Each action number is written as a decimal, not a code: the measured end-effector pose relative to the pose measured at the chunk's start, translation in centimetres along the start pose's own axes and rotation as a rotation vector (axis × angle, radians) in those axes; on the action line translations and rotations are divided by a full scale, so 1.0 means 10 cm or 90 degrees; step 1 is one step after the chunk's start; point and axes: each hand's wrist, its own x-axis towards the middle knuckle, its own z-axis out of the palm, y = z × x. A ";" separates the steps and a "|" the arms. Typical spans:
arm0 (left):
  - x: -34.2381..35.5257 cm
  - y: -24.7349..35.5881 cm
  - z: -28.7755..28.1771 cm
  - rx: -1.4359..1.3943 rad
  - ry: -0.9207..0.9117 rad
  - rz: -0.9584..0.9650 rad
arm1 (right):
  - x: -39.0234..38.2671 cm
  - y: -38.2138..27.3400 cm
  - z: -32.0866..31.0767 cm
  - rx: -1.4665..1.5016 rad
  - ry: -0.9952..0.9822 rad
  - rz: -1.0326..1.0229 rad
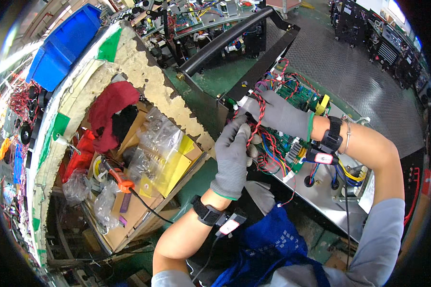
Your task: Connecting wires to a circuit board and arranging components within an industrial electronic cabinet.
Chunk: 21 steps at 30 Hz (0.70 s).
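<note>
Both my hands wear grey knit gloves and meet over an open machine chassis (321, 201) holding a green circuit board (299, 93). My left hand (232, 158) is curled around a twisted red and black wire bundle (257, 119) near the board's left edge. My right hand (277, 112) reaches in from the right and pinches the same wires higher up. More red, blue and yellow wires (273, 153) run across the board below my hands. Black wristbands with small tags sit on both wrists.
A cardboard box (139, 201) at the left holds plastic bags, yellow packets, a red cloth (110, 107) and an orange-handled tool (119, 179). A blue bin (64, 45) stands at upper left. A black handle bar (225, 40) tops the chassis. Other machines line the far right.
</note>
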 end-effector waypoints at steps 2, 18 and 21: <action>0.00 0.01 0.00 -0.007 -0.001 -0.003 | -0.04 -0.12 -0.01 -0.076 -0.002 0.019; -0.01 0.02 -0.08 -0.046 -0.034 0.033 | 0.01 -0.01 0.08 0.120 0.022 0.108; -0.02 0.06 -0.07 -0.026 -0.058 0.009 | -0.11 -0.28 -0.24 -0.180 -0.013 0.072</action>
